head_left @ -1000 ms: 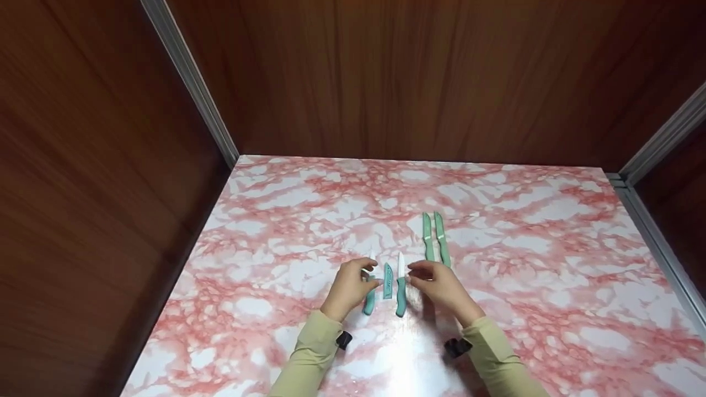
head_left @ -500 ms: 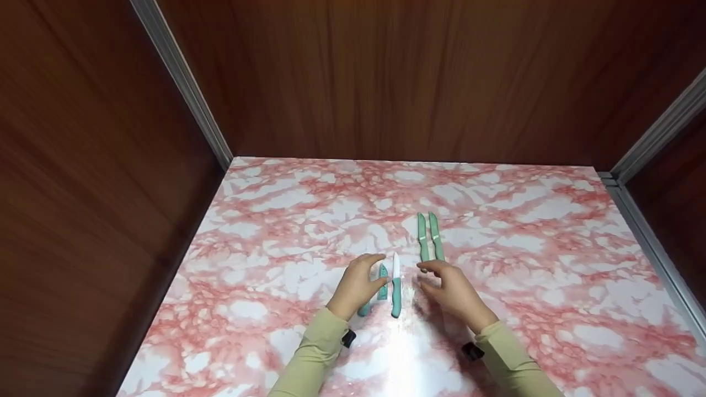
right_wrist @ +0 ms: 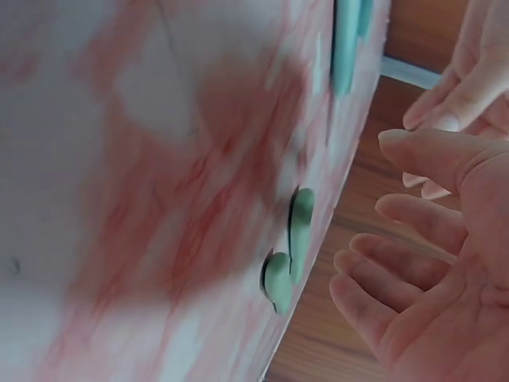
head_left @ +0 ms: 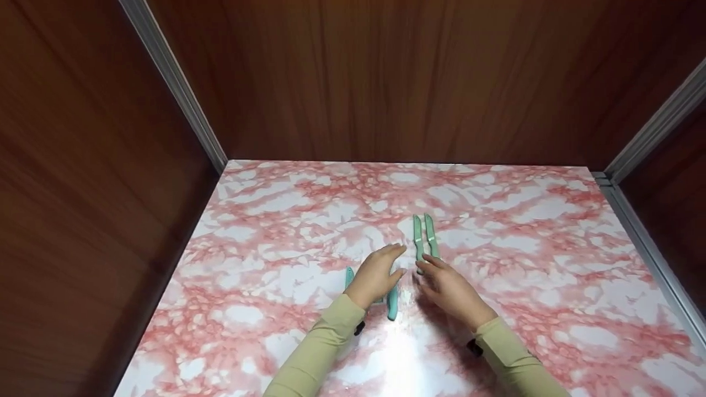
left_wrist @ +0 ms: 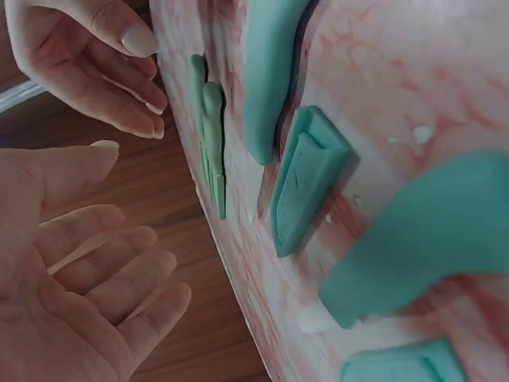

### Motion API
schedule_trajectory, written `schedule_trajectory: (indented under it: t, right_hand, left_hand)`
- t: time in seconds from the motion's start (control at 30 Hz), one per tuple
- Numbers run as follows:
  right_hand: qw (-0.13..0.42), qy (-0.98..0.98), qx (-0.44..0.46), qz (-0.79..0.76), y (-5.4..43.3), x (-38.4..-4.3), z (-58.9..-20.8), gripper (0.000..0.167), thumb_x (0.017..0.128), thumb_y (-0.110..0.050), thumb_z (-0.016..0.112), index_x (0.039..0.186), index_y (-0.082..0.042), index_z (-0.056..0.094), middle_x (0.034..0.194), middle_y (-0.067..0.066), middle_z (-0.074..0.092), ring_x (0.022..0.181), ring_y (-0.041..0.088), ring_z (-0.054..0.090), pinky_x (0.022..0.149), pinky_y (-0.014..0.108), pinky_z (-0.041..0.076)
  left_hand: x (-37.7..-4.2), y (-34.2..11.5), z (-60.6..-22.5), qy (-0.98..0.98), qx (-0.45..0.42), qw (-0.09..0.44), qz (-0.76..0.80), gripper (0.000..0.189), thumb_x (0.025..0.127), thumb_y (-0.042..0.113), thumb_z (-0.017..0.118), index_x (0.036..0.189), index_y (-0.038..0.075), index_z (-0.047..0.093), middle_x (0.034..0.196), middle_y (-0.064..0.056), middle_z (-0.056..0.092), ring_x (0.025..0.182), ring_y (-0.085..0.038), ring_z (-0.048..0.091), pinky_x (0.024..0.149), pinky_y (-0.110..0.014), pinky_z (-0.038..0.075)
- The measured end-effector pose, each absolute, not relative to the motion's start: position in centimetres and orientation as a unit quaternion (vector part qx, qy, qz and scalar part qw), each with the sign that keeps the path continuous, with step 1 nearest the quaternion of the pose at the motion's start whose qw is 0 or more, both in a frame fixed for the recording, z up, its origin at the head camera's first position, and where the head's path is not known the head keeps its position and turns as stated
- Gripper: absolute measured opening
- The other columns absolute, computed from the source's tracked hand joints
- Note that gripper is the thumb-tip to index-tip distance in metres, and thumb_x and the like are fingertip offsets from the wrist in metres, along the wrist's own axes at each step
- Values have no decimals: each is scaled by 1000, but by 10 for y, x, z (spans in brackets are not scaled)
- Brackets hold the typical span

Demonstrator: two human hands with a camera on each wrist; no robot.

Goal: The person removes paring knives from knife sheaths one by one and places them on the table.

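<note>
Your left hand (head_left: pixel 376 277) hovered over the turquoise knives (left_wrist: pixel 429 231) and sheaths (left_wrist: pixel 308 187), your right hand (head_left: pixel 455 295) near two green knives (head_left: pixel 417 232); both hands' fingers (left_wrist: pixel 159 314) were apart. All lay on the table (head_left: pixel 513 220).

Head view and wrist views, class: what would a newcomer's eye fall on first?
Probably the boldly marbled red-and-white table, across the head view's lower half. Over its nearer part hover the left hand and right hand, holding nothing. Two pale-green knives lie side by side beyond the right hand; teal handles and sheaths lie near the left.
</note>
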State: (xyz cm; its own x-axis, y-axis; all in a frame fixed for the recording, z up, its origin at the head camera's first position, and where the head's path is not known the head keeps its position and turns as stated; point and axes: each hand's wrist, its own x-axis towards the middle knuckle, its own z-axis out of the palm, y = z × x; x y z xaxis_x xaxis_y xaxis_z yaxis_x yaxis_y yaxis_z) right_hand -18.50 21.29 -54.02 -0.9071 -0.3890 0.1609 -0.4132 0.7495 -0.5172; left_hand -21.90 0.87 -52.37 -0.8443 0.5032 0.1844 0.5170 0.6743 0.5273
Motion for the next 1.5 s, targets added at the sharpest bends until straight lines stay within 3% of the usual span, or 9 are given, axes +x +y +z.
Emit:
schedule_trajectory:
  t: [0.13,0.8,1.5]
  right_hand:
    - [38,-937,226,264,215,-191,-544,48,87,-10,69,131,3,54,140,24,44,120,38,50,92,47,47]
    - [25,-946,235,221,218,-211,-543,58,84,-11,73,136,1,51,143,24,39,124,39,45,95,48,44]
    - [-8,-947,239,214,218,-225,-552,58,87,-17,71,138,1,48,145,21,38,128,37,43,101,47,39]
  left_hand:
    - [-227,18,-522,-919,-302,14,-252,51,92,20,65,140,8,49,140,-13,48,128,-27,45,105,-36,36]
    - [-273,42,-526,-923,-349,58,-148,45,90,18,66,132,5,56,133,-14,54,123,-26,51,103,-42,38]
    - [-294,63,-534,-937,-340,-38,-76,44,99,11,51,142,16,47,146,-5,43,134,-24,37,111,-44,27]
